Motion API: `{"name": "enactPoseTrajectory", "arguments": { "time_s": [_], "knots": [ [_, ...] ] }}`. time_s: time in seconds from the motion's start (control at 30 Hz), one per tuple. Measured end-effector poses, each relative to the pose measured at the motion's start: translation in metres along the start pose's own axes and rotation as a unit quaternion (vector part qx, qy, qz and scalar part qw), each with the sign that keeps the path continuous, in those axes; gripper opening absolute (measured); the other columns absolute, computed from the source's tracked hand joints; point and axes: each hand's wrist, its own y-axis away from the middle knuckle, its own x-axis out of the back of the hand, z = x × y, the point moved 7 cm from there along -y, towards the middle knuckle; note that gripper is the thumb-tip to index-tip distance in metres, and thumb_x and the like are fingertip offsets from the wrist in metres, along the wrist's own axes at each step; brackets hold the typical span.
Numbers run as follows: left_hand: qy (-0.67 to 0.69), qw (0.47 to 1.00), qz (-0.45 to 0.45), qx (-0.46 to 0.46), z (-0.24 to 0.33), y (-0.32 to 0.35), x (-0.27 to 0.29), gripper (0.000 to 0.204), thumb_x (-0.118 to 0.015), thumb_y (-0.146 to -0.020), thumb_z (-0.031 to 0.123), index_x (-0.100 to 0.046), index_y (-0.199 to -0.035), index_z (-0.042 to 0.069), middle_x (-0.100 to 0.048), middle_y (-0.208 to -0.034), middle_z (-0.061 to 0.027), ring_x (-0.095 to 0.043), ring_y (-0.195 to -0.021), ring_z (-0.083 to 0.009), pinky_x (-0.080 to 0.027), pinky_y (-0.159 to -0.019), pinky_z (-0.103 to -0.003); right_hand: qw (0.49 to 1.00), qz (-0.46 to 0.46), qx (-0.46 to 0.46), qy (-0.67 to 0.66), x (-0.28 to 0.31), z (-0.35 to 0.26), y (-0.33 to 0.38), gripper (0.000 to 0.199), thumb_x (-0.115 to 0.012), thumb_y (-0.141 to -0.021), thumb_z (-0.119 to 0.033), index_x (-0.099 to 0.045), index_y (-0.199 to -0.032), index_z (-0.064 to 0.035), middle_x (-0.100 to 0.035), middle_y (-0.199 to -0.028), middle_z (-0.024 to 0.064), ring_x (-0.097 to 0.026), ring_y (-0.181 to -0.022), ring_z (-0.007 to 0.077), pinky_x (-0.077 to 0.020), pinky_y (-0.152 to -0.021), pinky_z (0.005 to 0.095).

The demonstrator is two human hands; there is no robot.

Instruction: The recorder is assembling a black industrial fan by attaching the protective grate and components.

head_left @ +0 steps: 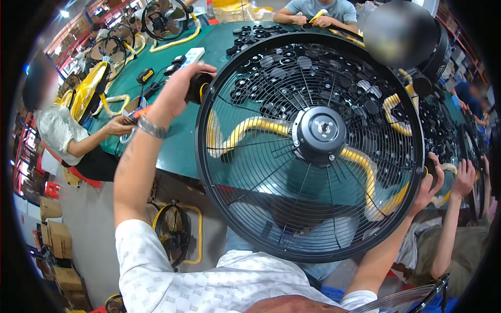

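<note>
A large round black floor fan (313, 256) stands before me, its wire grille facing me and a dark motor hub (319, 134) at the middle. Bent yellow stand tubing (250, 125), partly wrapped in clear film, shows through the wires. My left hand (180, 89), a metal watch on its wrist, is closed around a black knob (199, 87) at the fan's left side. At the opposite side, my right hand (429, 187) curls its fingers around a knob (428, 169) by the rim; part of that grip is hidden.
The green table (175, 141) carries many black round knobs (248, 39), a yellow-black tape measure (145, 76) and a white power strip (192, 56). Co-workers sit left, at the far side and right, one's hand (463, 180) close to mine. Another fan (175, 235) stands on the floor.
</note>
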Motion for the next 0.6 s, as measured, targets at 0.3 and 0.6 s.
{"name": "enactPoseTrajectory", "arguments": {
  "time_s": [0.3, 0.6],
  "knots": [
    [-0.088, 0.935, 0.135, -0.317, -0.004, 0.010, 0.001, 0.040, -0.049, -0.104, 0.028, -0.070, -0.092, -0.004, -0.068, -0.085, -0.0055, -0.061, -0.076, -0.0107, -0.050, -0.074, -0.026, 0.995, 0.043, -0.035, -0.084, 0.001, 0.008, 0.007, 0.036, -0.037, -0.102, -0.012, -0.038, -0.138, -0.0108, -0.039, -0.144, 0.0274, -0.055, -0.114, 0.0276, -0.0515, -0.091, 0.0345],
    [-0.290, 0.910, 0.013, -0.296, 0.012, 0.007, 0.003, 0.037, -0.046, -0.101, 0.028, -0.065, -0.120, 0.002, -0.068, -0.114, -0.0070, -0.063, -0.104, -0.0175, -0.046, -0.095, -0.031, 0.999, -0.009, 0.046, -0.028, 0.000, 0.000, -0.006, 0.038, -0.051, -0.092, -0.005, -0.050, -0.130, -0.0098, -0.052, -0.135, 0.0231, -0.051, -0.124, 0.0290, -0.0362, -0.107, 0.0412]
  ]
}}
